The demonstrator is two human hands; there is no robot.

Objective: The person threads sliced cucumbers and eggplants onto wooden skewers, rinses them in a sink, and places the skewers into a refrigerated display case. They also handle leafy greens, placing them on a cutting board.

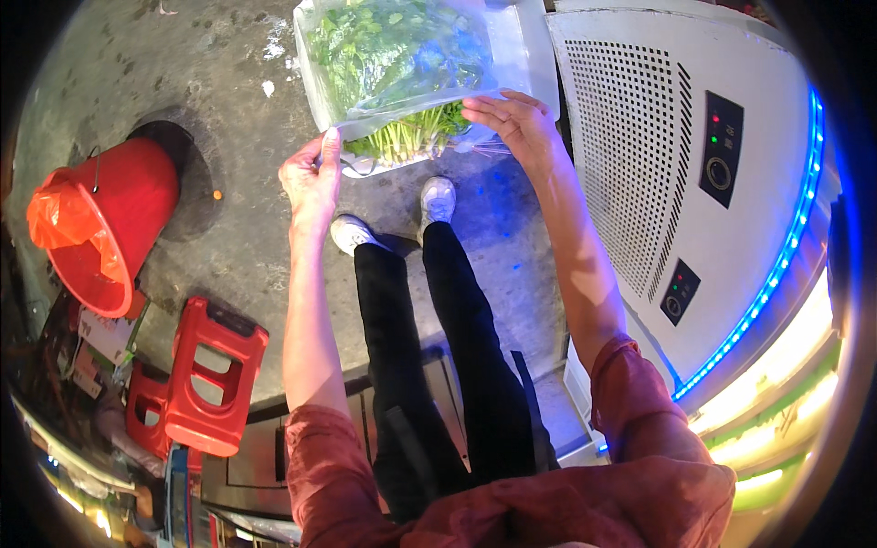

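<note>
A white box (539, 68) on the floor ahead of my feet holds leafy green herbs with pale stems (404, 137). Clear plastic film (411, 103) covers most of the leaves, while the stem ends nearest me show bare. My left hand (312, 171) grips the film's near left corner, thumb on top, by the box's front left corner. At the film's right end, my right hand (517, 127) holds the edge between thumb and fingers, with the fingers stretched out to the left. A bundle of thin clear plastic (473, 146) pokes out below this hand.
To the left are a red bucket (140, 175) with an orange plastic bag (65, 209) in it and red plastic stools (216, 377). A white cabinet (637, 31) with perforated panels, control knobs and a blue light strip (788, 253) stands close on my right. Stained concrete floor (246, 123) lies between.
</note>
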